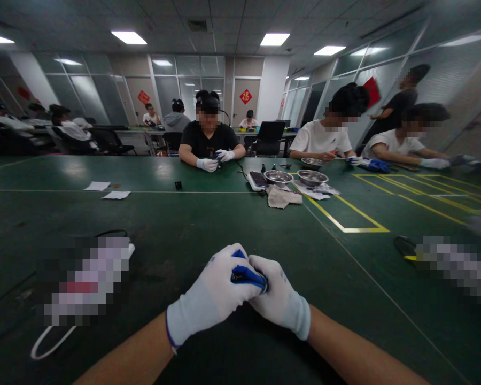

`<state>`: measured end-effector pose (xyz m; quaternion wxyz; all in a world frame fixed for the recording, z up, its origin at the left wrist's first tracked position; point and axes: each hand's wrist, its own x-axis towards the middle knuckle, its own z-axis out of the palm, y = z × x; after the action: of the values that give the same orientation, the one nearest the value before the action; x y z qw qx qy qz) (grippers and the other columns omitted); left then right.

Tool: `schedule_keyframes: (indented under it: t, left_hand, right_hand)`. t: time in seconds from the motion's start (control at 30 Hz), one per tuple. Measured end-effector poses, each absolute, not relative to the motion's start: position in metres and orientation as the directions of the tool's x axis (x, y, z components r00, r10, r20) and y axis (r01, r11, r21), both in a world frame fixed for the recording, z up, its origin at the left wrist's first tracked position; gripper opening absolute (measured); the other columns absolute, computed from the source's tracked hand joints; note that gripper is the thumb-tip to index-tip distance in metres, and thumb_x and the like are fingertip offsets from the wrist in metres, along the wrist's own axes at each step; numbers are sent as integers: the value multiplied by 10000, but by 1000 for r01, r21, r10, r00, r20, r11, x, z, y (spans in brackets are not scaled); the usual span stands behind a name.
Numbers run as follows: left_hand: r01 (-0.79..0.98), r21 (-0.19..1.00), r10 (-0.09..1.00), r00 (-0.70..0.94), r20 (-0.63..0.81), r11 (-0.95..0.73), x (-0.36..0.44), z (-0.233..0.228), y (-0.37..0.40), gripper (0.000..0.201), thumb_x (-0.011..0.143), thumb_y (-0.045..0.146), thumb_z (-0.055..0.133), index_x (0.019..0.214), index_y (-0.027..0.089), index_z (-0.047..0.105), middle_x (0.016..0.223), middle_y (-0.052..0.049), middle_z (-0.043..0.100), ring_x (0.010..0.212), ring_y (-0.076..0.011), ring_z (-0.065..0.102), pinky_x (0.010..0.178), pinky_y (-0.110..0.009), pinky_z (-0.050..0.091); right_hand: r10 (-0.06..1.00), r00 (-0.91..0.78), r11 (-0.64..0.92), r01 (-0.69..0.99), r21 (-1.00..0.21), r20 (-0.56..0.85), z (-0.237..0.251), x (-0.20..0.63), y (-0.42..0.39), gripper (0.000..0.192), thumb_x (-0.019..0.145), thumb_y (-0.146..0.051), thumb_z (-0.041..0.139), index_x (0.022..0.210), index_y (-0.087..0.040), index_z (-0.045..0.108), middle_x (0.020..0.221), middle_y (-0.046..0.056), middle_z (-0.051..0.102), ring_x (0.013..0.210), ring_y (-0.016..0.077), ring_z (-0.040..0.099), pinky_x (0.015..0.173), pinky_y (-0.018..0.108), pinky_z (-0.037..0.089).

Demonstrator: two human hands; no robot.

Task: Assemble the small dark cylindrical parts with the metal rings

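My left hand (pixel 220 280) and my right hand (pixel 278 291) meet above the green tabletop (pixel 176 222), close to me. Both wear white knitted gloves; blue coating shows on the left one's fingers. The fingers of each hand are bent and closed, pressed together around something small and dark. Most of it is hidden by the gloves, so its kind cannot be told. A thin dark tip pokes up just behind the right hand's knuckles.
A blurred-out long object (pixel 92 278) with a white loop lies left. Ahead are a small black block (pixel 178 185), paper slips (pixel 116 195), metal bowls (pixel 312 177), a beige cloth (pixel 282 197) and yellow tape (pixel 364 230). A gloved co-worker (pixel 208 136) sits opposite; others sit right.
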<state>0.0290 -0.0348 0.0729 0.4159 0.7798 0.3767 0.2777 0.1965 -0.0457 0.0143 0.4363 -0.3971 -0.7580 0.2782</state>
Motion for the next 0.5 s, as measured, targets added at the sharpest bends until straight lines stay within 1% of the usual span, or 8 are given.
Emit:
schedule_keyframes:
  t: [0.1, 0.2, 0.33, 0.4, 0.5]
  left_hand:
    - [387, 851, 835, 541, 102, -355, 28, 73, -34, 108, 786, 192, 734, 684, 196, 700, 876, -15, 631, 827, -177, 631, 749, -291, 515]
    - [407, 868, 868, 493, 53, -284, 28, 71, -33, 100, 766, 195, 745, 682, 192, 691, 861, -11, 635, 812, -180, 639, 725, -293, 514]
    - [302, 936, 847, 532, -6, -183, 28, 69, -32, 59, 753, 194, 739, 725, 184, 688, 840, -8, 662, 787, -184, 656, 710, -298, 521]
    - [271, 946, 838, 546, 2, -180, 28, 69, -32, 63, 749, 195, 730, 727, 182, 673, 831, -7, 666, 794, -188, 660, 711, -298, 515]
    - [273, 946, 846, 534, 0, -172, 28, 68, -32, 66, 754, 191, 708, 749, 187, 643, 785, 8, 656, 766, -184, 655, 690, -296, 502]
  right_hand:
    - [838, -307, 542, 378, -751, 451, 15, 194, -45, 244, 767, -171, 676, 681, -234, 456, 650, -26, 571, 579, 131, 535, 531, 242, 383]
    - [830, -308, 557, 431, -710, 464, 15, 195, -42, 224, 778, -170, 660, 693, -233, 463, 679, -19, 575, 589, 132, 528, 545, 245, 384]
    - [806, -313, 587, 529, -613, 502, 12, 197, -40, 187, 787, -186, 638, 718, -238, 473, 717, -8, 573, 601, 138, 518, 551, 255, 376]
    - [796, -296, 593, 556, -582, 529, 10, 197, -40, 168, 795, -191, 620, 729, -241, 475, 721, -4, 570, 595, 142, 518, 544, 258, 370]
    - [770, -260, 602, 596, -531, 582, 6, 197, -41, 145, 792, -178, 598, 743, -244, 478, 727, 2, 571, 594, 147, 518, 547, 262, 364]
